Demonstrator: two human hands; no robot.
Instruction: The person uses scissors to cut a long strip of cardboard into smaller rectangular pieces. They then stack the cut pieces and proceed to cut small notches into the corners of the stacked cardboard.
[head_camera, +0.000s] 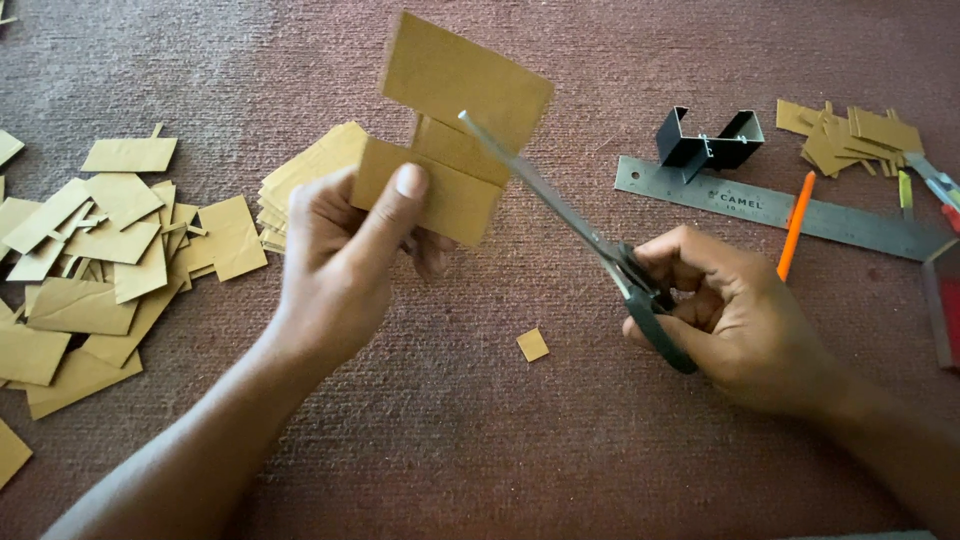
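Note:
My left hand (345, 260) holds up a brown cardboard piece (450, 130) shaped with notches cut into its sides, thumb pressed on its lower part. My right hand (735, 315) grips grey-handled scissors (570, 215). The blades look closed and point up-left, with the tip lying across the right side of the cardboard piece at its notch. A small square cardboard offcut (532, 344) lies on the maroon carpet (480, 440) below the scissors.
Several cut cardboard pieces (90, 260) are scattered at the left, and a neat stack (305, 175) sits behind my left hand. At the right lie a steel ruler (770, 205), an orange pen (797, 225), a black metal bracket (710, 140) and more cardboard scraps (850, 135).

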